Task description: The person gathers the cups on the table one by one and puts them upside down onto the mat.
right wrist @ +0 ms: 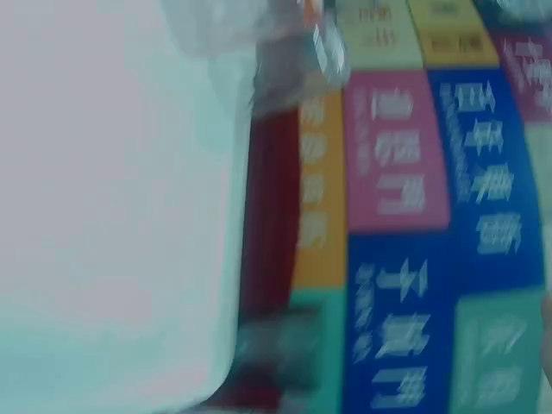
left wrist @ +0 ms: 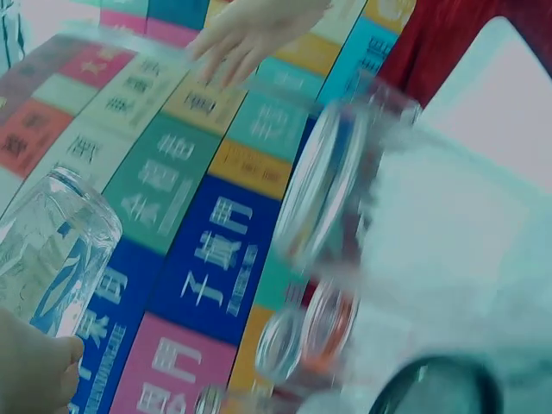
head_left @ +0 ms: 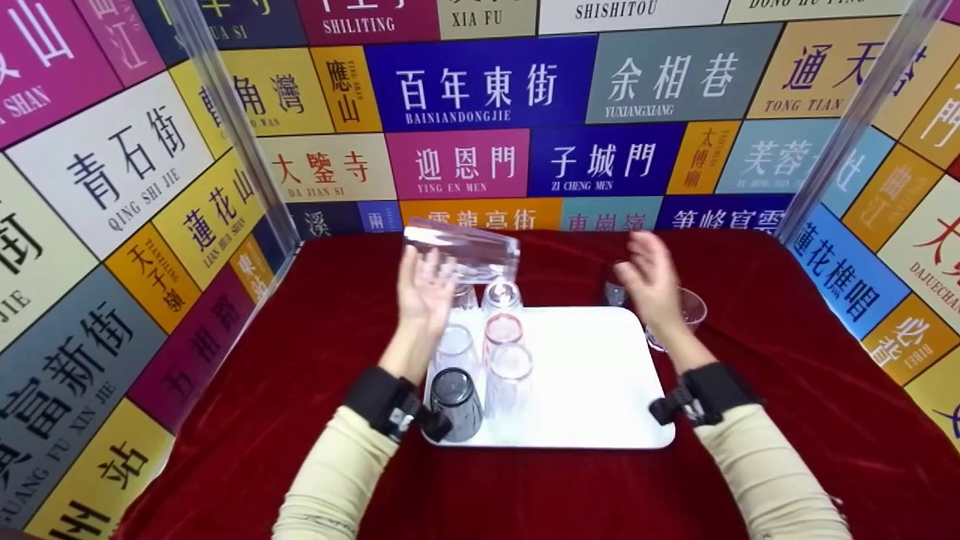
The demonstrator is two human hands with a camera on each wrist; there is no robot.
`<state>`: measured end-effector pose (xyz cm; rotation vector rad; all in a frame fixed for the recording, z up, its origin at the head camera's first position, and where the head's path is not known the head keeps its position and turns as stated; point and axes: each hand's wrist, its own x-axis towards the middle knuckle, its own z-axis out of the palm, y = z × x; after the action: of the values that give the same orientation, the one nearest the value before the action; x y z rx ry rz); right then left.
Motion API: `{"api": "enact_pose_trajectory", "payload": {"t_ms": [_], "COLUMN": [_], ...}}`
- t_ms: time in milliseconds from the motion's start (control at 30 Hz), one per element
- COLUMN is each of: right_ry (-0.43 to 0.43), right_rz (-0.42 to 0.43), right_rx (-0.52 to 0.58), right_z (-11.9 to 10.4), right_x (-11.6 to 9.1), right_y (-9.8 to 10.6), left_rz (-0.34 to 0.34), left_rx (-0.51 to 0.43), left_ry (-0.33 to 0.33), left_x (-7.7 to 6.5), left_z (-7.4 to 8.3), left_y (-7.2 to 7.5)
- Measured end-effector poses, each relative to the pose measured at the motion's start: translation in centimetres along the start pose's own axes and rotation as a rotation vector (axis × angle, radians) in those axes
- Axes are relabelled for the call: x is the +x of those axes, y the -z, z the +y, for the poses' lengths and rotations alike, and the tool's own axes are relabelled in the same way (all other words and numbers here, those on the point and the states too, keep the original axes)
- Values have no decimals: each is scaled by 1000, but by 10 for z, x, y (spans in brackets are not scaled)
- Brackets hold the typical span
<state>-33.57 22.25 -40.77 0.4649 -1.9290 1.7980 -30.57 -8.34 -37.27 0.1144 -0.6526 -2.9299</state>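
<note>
My left hand (head_left: 424,292) holds a clear drinking glass (head_left: 480,259), tipped on its side above the far left of the white tray (head_left: 585,382). In the left wrist view, the thumb lies against this glass (left wrist: 65,246). Below it, several glasses stand in two columns on the tray's left side, among them a dark glass (head_left: 459,409), a clear one (head_left: 511,386) and one with a reddish rim (head_left: 503,330). Blurred and holding nothing, my right hand (head_left: 651,281) is raised over the tray's far right corner, fingers loosely bent. It partly hides a clear glass (head_left: 694,309).
A small dark glass (head_left: 615,293) stands by the tray's far right edge. Dark red cloth (head_left: 330,315) covers the table. Panels with coloured street-name signs (head_left: 480,82) enclose the back and sides, with clear upright posts (head_left: 244,127) at the corners.
</note>
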Motion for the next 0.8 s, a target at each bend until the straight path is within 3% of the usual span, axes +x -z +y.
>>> {"api": "enact_pose_trajectory", "payload": {"t_ms": [167, 300, 567, 800], "right_ry": [4, -20, 20, 101], "right_rz": [-341, -484, -478, -465], "right_rx": [77, 179, 308, 365], "right_z": [-20, -22, -14, -9], "right_x": [-1, -3, -10, -15], "right_y": [-36, -52, -63, -72], "left_rz": [-36, -67, -110, -76], "left_rx": [9, 17, -5, -45], "left_ry": [63, 92, 105, 144], "left_x": [-8, -13, -16, -16], "left_z": [-22, -35, -43, -45], "left_y": [-8, -10, -10, -9]}}
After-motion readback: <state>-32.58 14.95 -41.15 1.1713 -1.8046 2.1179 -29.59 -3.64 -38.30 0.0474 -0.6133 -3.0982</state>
